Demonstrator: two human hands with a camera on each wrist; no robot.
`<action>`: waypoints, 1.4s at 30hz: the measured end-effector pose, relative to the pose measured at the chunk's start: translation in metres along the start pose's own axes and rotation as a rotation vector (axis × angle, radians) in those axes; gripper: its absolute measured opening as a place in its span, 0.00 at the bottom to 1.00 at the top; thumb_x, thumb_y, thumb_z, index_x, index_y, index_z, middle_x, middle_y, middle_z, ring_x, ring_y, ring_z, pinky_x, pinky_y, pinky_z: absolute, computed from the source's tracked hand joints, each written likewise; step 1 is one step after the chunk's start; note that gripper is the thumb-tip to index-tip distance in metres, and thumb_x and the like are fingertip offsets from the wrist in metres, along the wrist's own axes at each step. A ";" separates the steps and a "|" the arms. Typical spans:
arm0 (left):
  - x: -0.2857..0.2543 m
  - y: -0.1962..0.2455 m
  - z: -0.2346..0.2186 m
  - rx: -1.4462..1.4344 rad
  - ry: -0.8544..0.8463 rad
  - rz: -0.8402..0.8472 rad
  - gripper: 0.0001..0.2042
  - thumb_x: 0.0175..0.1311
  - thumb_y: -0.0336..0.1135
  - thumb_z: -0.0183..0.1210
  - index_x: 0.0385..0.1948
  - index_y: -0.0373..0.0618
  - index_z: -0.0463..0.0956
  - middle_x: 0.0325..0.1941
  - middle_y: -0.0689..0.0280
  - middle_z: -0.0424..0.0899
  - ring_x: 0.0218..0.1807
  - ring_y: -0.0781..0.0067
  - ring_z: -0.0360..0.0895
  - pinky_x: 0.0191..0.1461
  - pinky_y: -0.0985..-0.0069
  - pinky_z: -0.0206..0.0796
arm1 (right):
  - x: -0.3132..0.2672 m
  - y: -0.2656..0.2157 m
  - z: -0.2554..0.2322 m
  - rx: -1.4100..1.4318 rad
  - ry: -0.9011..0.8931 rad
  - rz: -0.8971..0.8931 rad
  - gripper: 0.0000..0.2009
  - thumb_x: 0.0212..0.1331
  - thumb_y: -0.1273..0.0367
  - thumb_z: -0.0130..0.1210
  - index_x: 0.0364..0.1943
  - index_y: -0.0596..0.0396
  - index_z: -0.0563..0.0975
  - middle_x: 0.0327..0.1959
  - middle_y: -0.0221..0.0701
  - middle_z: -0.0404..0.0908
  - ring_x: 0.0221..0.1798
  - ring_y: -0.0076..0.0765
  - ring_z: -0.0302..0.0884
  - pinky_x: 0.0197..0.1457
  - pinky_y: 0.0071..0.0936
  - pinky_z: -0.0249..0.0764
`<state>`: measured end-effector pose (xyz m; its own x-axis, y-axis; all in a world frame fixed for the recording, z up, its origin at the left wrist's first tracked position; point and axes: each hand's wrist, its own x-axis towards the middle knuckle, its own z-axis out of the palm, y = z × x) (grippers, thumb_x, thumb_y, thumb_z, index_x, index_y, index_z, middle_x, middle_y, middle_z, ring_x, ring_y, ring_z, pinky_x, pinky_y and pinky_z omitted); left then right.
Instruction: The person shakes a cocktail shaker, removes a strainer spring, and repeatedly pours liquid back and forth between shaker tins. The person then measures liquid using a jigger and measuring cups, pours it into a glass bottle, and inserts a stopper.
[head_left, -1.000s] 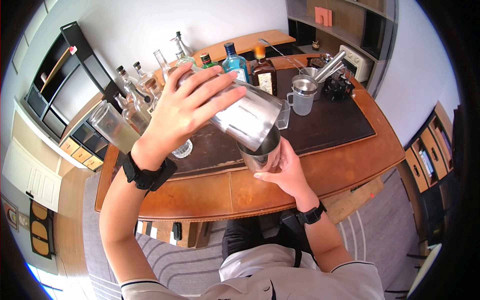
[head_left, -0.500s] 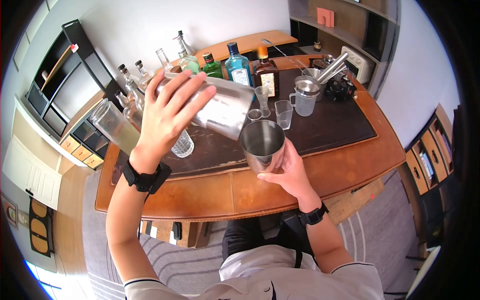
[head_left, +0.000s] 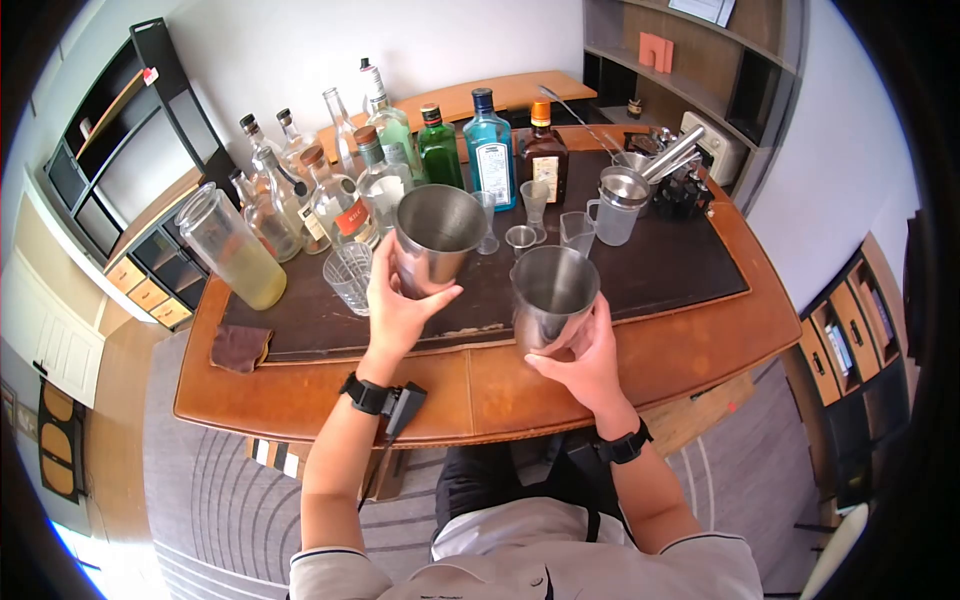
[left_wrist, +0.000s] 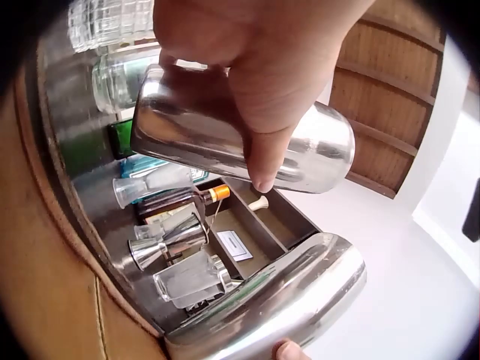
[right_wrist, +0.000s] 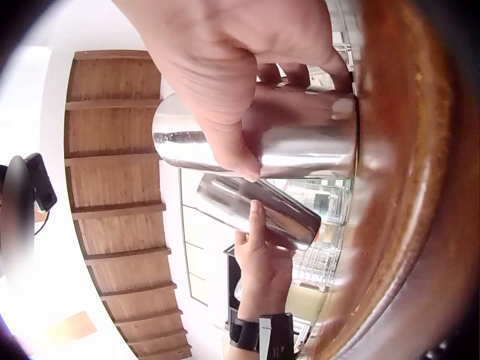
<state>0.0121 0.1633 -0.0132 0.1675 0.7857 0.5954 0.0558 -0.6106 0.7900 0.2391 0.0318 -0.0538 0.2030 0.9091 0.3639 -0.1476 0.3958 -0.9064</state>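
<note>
Above the tabletop (head_left: pixel 500 400), mouths up and apart, two metal tins are held: my left grip (head_left: pixel 398 310) is curled round the left tin (head_left: pixel 428 264), my right grip (head_left: pixel 590 365) round the right tin (head_left: pixel 545 315). I judge each tin light, stiff and hard to break but slippery when wet; take hold low down, from the side. Count: two tins, one tumbler (head_left: pixel 348 278), one green bottle (head_left: pixel 440 155), one blue bottle (head_left: pixel 490 165), one brown bottle (head_left: pixel 545 165); overlap prevents a sure count of clear bottles (head_left: pixel 384 190).
</note>
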 end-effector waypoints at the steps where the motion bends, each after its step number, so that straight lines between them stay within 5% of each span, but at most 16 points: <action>1: -0.002 -0.003 0.003 -0.031 -0.008 -0.002 0.51 0.41 0.23 0.80 0.71 0.39 0.56 0.66 0.55 0.72 0.66 0.63 0.72 0.69 0.66 0.68 | 0.001 0.000 -0.002 0.022 0.044 0.047 0.55 0.42 0.77 0.75 0.75 0.57 0.48 0.67 0.40 0.67 0.70 0.39 0.68 0.72 0.38 0.66; 9: -0.025 -0.009 0.024 -0.225 -0.046 -0.116 0.50 0.42 0.23 0.80 0.71 0.37 0.57 0.67 0.57 0.71 0.67 0.66 0.71 0.70 0.66 0.67 | 0.024 -0.033 -0.032 -0.140 0.130 -0.035 0.49 0.43 0.81 0.74 0.71 0.59 0.55 0.60 0.40 0.74 0.61 0.35 0.77 0.58 0.30 0.79; 18: -0.039 0.001 0.027 -0.237 -0.128 -0.092 0.50 0.43 0.25 0.79 0.71 0.35 0.56 0.69 0.56 0.69 0.70 0.65 0.67 0.75 0.65 0.60 | 0.069 -0.090 -0.058 -0.636 -0.056 -0.266 0.49 0.36 0.70 0.79 0.69 0.58 0.65 0.64 0.37 0.75 0.64 0.37 0.75 0.63 0.33 0.71; 26: -0.043 -0.008 0.028 -0.236 -0.120 -0.057 0.50 0.41 0.30 0.81 0.71 0.37 0.60 0.68 0.56 0.70 0.70 0.65 0.68 0.74 0.67 0.60 | 0.091 -0.133 -0.040 -0.955 -0.226 -0.357 0.45 0.34 0.75 0.76 0.67 0.54 0.71 0.64 0.37 0.77 0.63 0.37 0.76 0.66 0.34 0.71; 34: -0.042 -0.005 0.027 -0.220 -0.120 -0.086 0.51 0.41 0.30 0.81 0.72 0.38 0.60 0.68 0.56 0.69 0.70 0.64 0.68 0.74 0.67 0.60 | 0.110 -0.151 -0.024 -1.146 -0.379 -0.428 0.43 0.34 0.78 0.73 0.65 0.51 0.73 0.61 0.40 0.78 0.63 0.51 0.75 0.68 0.38 0.69; 42: -0.042 -0.004 0.028 -0.221 -0.119 -0.090 0.51 0.41 0.30 0.81 0.72 0.38 0.59 0.68 0.57 0.70 0.70 0.65 0.68 0.74 0.68 0.60 | 0.116 -0.162 -0.019 -1.321 -0.450 -0.586 0.41 0.35 0.80 0.70 0.64 0.47 0.74 0.60 0.35 0.78 0.62 0.47 0.75 0.67 0.41 0.67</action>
<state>0.0321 0.1302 -0.0451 0.2872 0.8105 0.5105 -0.1388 -0.4922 0.8594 0.3053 0.0710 0.1309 -0.4172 0.7287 0.5431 0.8458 0.5299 -0.0613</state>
